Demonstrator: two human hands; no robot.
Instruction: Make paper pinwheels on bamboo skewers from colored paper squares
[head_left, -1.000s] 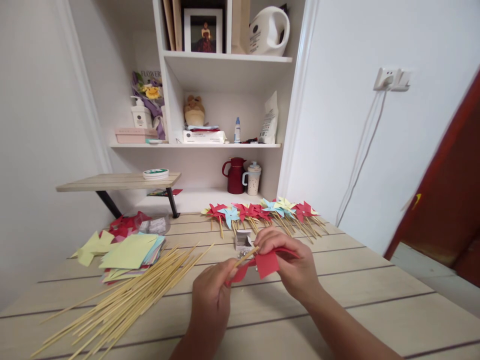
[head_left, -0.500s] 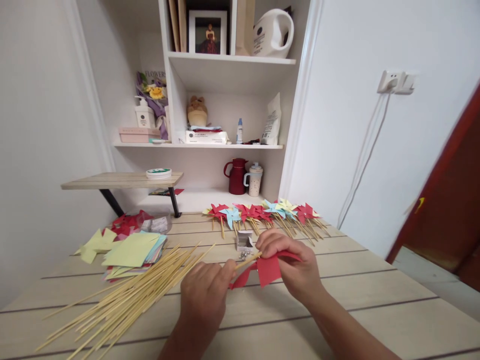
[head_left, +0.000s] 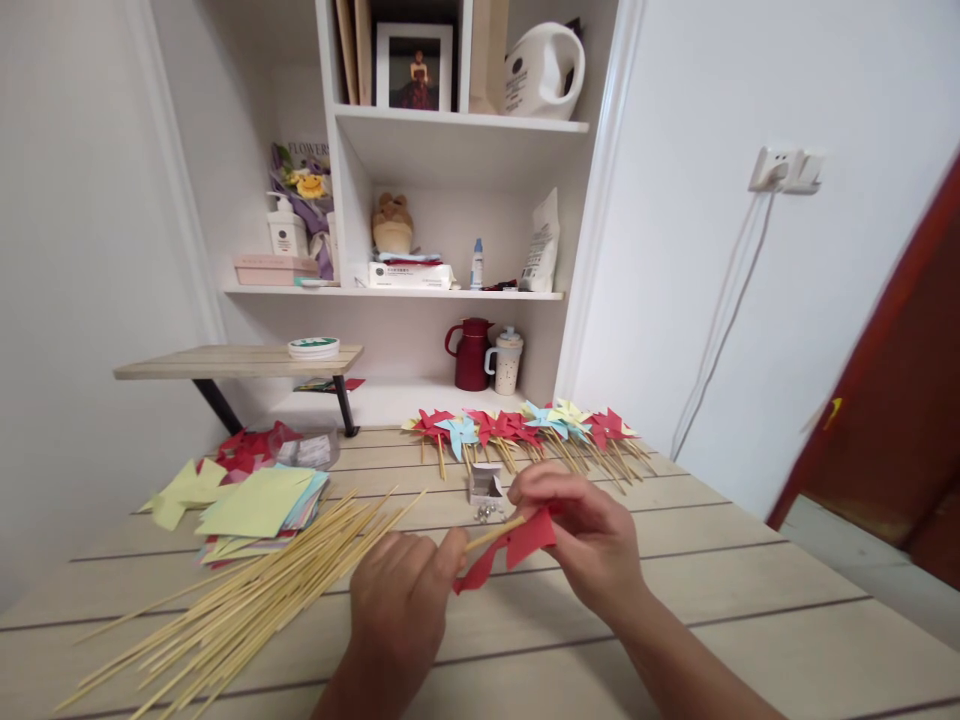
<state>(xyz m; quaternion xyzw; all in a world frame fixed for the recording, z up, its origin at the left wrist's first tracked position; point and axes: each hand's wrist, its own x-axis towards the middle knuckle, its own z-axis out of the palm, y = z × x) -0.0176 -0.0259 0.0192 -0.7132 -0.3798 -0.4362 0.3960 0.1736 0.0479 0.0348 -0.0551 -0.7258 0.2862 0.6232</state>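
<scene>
Low over the front of the table, my left hand is closed around a thin wooden stick, whose end points at my other hand. My right hand is closed on a red paper pinwheel by the stick's tip, its fingertips partly hidden behind the paper. The pinwheel's blades are folded, and one hangs toward my left thumb. Just beyond the hands, a small open box stands with several shiny metal pins spilled in front of it.
Many loose wooden sticks lie fanned out at the left. Behind them are a stack of coloured paper squares and a yellow folded paper. Finished pinwheels line the back of the table. A small raised shelf stands at back left.
The red pinwheel has turned in my right hand, so its blades show at another angle. Both hands keep their grip and have shifted slightly left in view.
</scene>
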